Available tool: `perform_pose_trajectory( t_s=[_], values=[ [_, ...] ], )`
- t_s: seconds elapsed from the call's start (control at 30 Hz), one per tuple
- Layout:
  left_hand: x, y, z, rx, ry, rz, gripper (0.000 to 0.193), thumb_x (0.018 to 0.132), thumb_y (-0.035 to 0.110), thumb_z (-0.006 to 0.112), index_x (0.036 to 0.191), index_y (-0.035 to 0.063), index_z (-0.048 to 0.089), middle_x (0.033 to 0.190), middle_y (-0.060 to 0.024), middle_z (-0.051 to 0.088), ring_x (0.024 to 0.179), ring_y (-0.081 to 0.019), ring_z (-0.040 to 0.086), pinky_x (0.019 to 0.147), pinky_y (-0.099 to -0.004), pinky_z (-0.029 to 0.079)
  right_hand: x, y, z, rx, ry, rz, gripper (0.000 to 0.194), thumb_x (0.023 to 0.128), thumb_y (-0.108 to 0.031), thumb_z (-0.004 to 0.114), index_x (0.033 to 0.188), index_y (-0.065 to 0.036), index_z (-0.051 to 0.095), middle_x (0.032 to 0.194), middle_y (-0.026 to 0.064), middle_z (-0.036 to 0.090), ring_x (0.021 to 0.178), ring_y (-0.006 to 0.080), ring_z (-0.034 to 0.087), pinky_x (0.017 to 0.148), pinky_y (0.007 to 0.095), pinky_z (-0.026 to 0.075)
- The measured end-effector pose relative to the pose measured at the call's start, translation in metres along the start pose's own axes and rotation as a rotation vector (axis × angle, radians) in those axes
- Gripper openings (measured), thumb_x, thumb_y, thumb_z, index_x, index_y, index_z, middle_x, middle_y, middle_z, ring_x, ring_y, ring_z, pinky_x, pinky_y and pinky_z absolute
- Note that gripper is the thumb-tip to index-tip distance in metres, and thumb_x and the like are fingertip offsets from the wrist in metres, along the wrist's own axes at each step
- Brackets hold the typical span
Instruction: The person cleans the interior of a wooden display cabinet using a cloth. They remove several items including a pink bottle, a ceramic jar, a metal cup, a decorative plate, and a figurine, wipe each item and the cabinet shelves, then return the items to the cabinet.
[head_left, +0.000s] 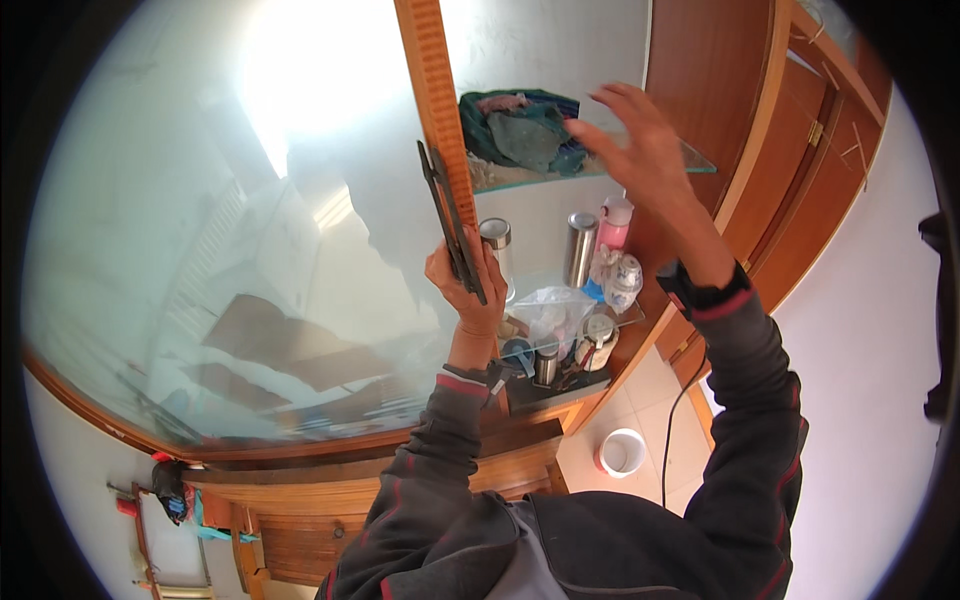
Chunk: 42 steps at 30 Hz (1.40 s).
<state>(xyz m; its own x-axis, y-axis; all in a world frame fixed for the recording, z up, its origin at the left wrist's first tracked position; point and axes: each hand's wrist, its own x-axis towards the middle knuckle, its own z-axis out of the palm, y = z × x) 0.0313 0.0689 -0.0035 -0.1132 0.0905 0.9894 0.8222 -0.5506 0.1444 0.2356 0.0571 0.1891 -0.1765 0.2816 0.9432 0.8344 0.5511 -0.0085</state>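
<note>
My left hand (469, 281) is closed around a long, narrow, dark tool (448, 214) with two thin arms; its exact kind is unclear. The tool lies along a ribbed wooden post (437, 97) at the edge of a large glass pane (322, 300). Raised and slightly blurred, my right hand (637, 150) has its fingers apart and nothing in them. It is in front of the upper glass shelf (517, 178), near a bundle of dark green cloth (525, 135). Whether the fingertips touch the cloth cannot be told.
Below stand a steel flask (580, 250), a pink bottle (615, 225), a clear tumbler (496, 247) and a wrapped patterned cup (622, 281). A plastic bag (551, 311) covers part of the lower shelf. A white bucket (622, 453) and a black cable (669, 427) are at floor level.
</note>
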Motion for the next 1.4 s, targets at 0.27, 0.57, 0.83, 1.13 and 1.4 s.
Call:
perform_pose_trajectory(
  t_s=[0.27,0.57,0.83,1.13,1.4],
  values=[
    [0.008,0.003,-0.006,-0.021,0.047,0.023,0.049,0.086,0.004,0.061,0.134,-0.0017,0.051,0.126,-0.019,0.039,0.109,-0.0321,0.043,0.091,-0.04,0.038,0.06,0.032,0.069,0.161,-0.614,-0.033,0.032,0.077,-0.009,0.061,0.108,-0.011,0.07,0.098,0.0193,0.067,0.088,0.0357,0.064,0.079,0.038,0.053],
    [0.006,0.002,-0.002,-0.014,0.055,0.017,0.049,0.088,0.006,0.061,0.135,-0.0009,0.05,0.126,-0.0196,0.039,0.106,-0.0326,0.043,0.09,-0.0416,0.037,0.052,0.137,-0.039,-0.364,-0.535,0.178,0.056,0.086,-0.045,0.061,0.129,-0.009,0.056,0.128,0.0189,0.055,0.114,0.0359,0.055,0.097,0.0398,0.044],
    [0.004,0.001,-0.001,-0.018,0.054,0.02,0.045,0.088,0.005,0.062,0.132,-0.0023,0.053,0.127,-0.0193,0.038,0.108,-0.0323,0.042,0.09,-0.0412,0.037,-0.015,0.15,0.011,-0.194,-0.73,0.483,0.076,0.09,-0.064,0.042,0.145,-0.011,0.037,0.151,0.0134,0.033,0.136,0.0335,0.036,0.109,0.0387,0.033],
    [0.003,0.001,-0.001,-0.033,0.017,-0.005,0.047,0.088,0.003,0.061,0.133,-0.0013,0.052,0.125,-0.0188,0.039,0.11,-0.0325,0.041,0.09,-0.0405,0.037,-0.013,0.076,0.043,-0.217,-0.709,0.428,0.06,0.096,-0.05,0.034,0.141,-0.011,0.043,0.146,0.014,0.041,0.133,0.0331,0.04,0.106,0.0505,0.035],
    [0.006,0.002,0.0,-0.057,0.053,0.028,0.049,0.088,0.002,0.06,0.135,-0.0031,0.048,0.122,-0.0181,0.037,0.108,-0.0313,0.042,0.089,-0.0388,0.038,-0.006,-0.008,0.074,-0.215,-0.638,0.356,0.057,0.095,-0.046,0.034,0.14,-0.012,0.043,0.145,0.0182,0.04,0.129,0.0364,0.044,0.096,0.0722,0.03]
  ],
)
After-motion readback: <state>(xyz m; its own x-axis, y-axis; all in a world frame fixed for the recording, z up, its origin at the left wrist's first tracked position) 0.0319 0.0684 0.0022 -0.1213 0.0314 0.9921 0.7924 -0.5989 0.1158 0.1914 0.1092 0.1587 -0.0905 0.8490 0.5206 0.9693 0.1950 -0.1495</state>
